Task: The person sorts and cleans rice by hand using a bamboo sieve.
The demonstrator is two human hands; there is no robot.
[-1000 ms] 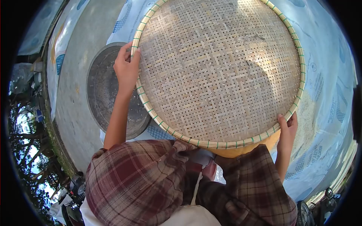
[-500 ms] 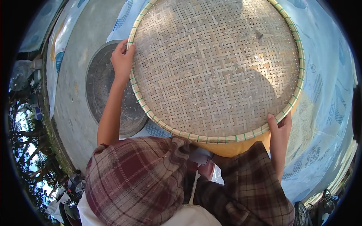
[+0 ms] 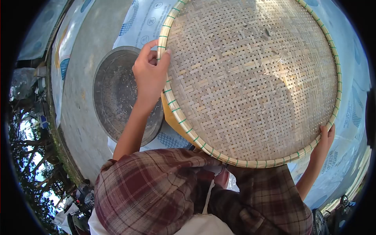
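A large round woven bamboo winnowing tray with a green-bound rim fills the middle and right of the view. My left hand grips its left rim, thumb on the inner face and fingers around the outside. At the lower right, my right hand holds the rim as well. A few pale bits and a small dark scrap lie on the weave. Left of the tray sits a dark grey round basin with scattered grains in it, partly behind my left forearm. Something yellow shows beneath the tray's left edge.
Printed white-and-blue plastic sheets cover ground around the tray and basin. Bare concrete lies to the left. Parked motorbikes stand at the lower left, beside trees.
Both hands have carried the tray to the right and tipped it. More of the basin and the printed sheet at the left is uncovered, while the yellow thing is now mostly hidden.
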